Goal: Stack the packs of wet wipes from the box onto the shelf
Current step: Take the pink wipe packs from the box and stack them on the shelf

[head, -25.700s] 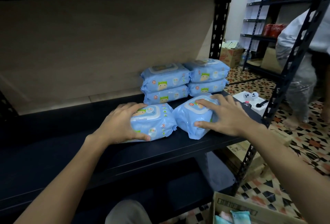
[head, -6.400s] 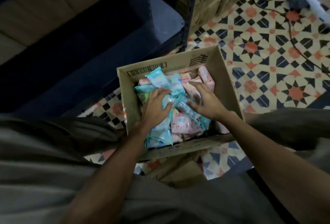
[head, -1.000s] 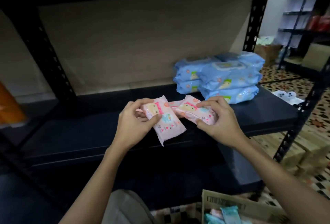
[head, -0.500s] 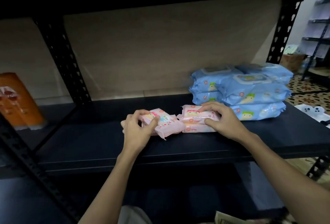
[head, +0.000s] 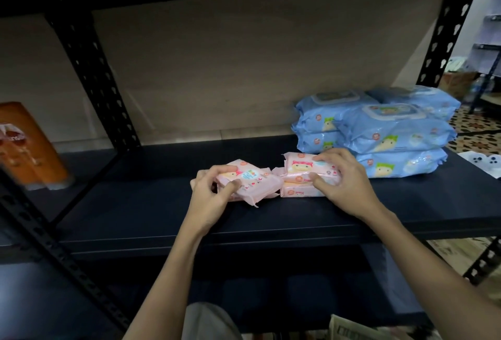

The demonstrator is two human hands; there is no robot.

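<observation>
Dark shelf (head: 162, 204) holds pink packs (head: 303, 174), gripped by both hands (head: 344, 185).

Two bare forearms, no sleeves visible up to the lower frame edge. No watch, bracelet or ring seen on either wrist or on the fingers. Left hand (head: 210, 198) and right hand (head: 344, 185) uncovered, without gloves; short nails, plain and unpainted as far as the dim light allows. Slim arms, with tendons slightly marked at the left wrist. At the bottom centre, between the arms, a rounded patch of grey fabric (head: 208, 322), probably trousers over a knee; smooth cloth, no pattern, no seam or pocket clear enough to tell.
</observation>
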